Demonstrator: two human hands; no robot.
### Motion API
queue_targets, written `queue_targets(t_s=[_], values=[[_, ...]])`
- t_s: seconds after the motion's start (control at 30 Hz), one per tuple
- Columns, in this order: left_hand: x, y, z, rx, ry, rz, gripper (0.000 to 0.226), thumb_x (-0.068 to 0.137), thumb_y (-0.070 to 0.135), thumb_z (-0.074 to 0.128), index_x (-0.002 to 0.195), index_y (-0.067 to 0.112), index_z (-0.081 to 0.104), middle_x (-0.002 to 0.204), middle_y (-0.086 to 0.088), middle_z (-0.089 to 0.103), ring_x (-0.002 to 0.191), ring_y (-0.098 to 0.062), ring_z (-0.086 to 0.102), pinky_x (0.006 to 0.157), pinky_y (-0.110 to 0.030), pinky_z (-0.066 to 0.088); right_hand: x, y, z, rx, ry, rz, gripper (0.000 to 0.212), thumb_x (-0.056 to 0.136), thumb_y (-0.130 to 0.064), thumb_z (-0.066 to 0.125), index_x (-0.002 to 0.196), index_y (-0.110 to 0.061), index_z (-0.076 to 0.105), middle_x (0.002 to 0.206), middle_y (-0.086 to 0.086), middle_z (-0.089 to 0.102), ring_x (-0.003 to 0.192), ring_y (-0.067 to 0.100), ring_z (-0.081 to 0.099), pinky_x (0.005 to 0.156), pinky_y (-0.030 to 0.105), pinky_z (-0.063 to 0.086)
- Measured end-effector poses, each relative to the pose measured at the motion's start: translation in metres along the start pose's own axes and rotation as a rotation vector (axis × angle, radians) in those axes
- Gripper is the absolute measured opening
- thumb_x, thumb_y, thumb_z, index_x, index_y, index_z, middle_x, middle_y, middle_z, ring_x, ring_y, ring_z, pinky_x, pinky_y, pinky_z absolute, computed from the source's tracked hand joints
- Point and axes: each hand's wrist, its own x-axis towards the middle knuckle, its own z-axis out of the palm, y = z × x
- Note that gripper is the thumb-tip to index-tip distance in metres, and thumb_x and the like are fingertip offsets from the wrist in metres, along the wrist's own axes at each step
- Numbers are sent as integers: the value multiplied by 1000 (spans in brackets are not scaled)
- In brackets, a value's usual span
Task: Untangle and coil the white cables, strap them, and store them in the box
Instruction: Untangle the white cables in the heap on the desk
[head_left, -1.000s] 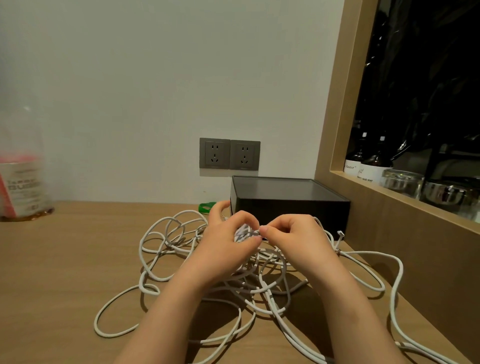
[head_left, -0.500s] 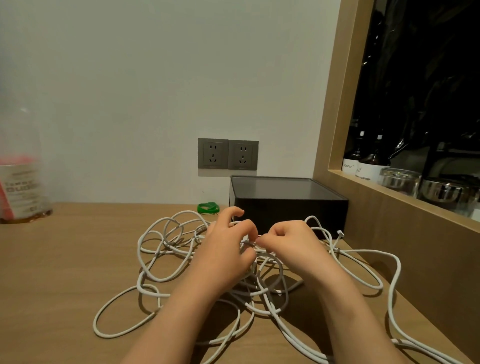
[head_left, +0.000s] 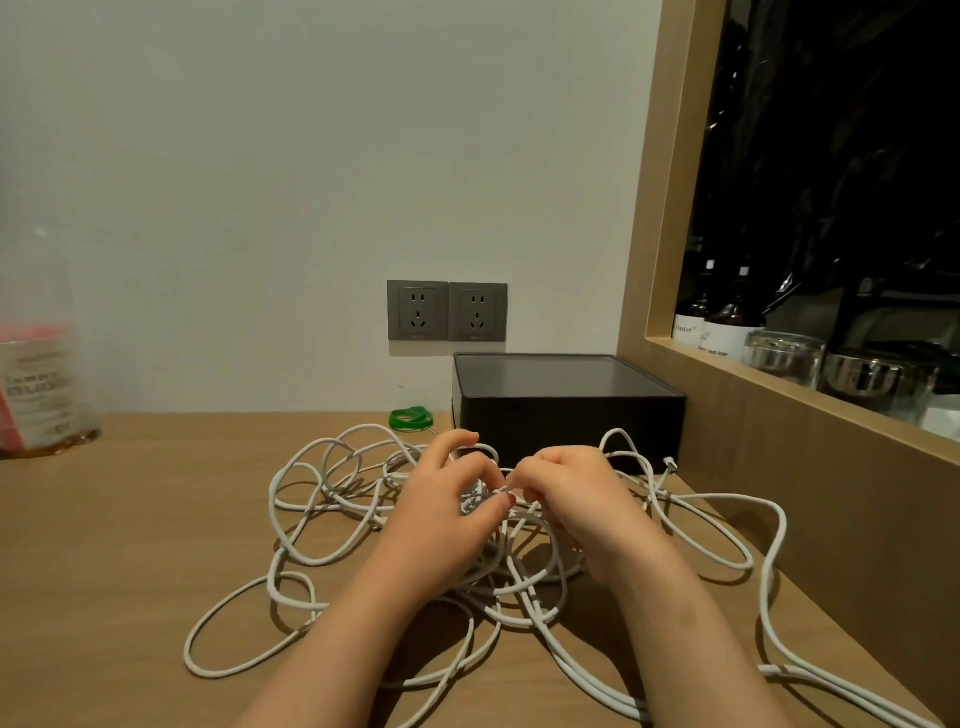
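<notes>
Wooden table (head_left: 130, 519): tangled cables (head_left: 511, 590) are spread across it, with the box (head_left: 566, 415) set just behind. One strand at the tangle's top is pinched by the curled fingers of both left hand (head_left: 447, 509) and right hand (head_left: 566, 493). The slack is spread below and to both sides, equally near each.

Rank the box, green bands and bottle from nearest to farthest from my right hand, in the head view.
1. Box, just behind the right hand.
2. Green bands, behind and to the left.
3. Bottle, far off to the left.
</notes>
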Motion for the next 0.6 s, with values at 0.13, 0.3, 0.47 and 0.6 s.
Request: queue_targets(t_s=[0.13, 0.3, 0.47, 0.6], values=[[-1, 0, 2, -14, 7, 16, 20, 89, 27, 59, 73, 33, 48, 128, 19, 32, 116, 4, 26, 94, -20, 29, -2, 1, -1, 167, 0, 99, 30, 80, -9, 56, 53, -13, 45, 42, -7, 37, 46, 10, 38, 46, 23, 34], [4, 2, 2, 9, 58, 79, 25, 88, 27, 59, 70, 35, 44, 117, 18, 35, 117, -6, 36, 93, -23, 31, -1, -3, -3, 505, 9, 185, 35, 81, -1, 53, 51, -12, 41, 35, -6, 34, 28, 6, 32, 31, 17, 29], [10, 2, 4, 55, 79, 124, 20, 89, 25, 58, 74, 32, 46, 113, 17, 35, 117, -7, 35, 92, -23, 30, 2, -5, -7, 694, 19, 242, 36, 82, -1, 52, 51, -13, 37, 41, -3, 30, 31, 7, 24, 32, 15, 21], [11, 6, 6, 98, 101, 165, 13, 89, 27, 57, 79, 27, 49, 109, 17, 35, 113, -6, 32, 90, -22, 29, -1, -10, -13, 796, 5, 269, 37, 82, -2, 51, 51, -13, 35, 42, -2, 27, 31, 7, 21, 33, 14, 19]])
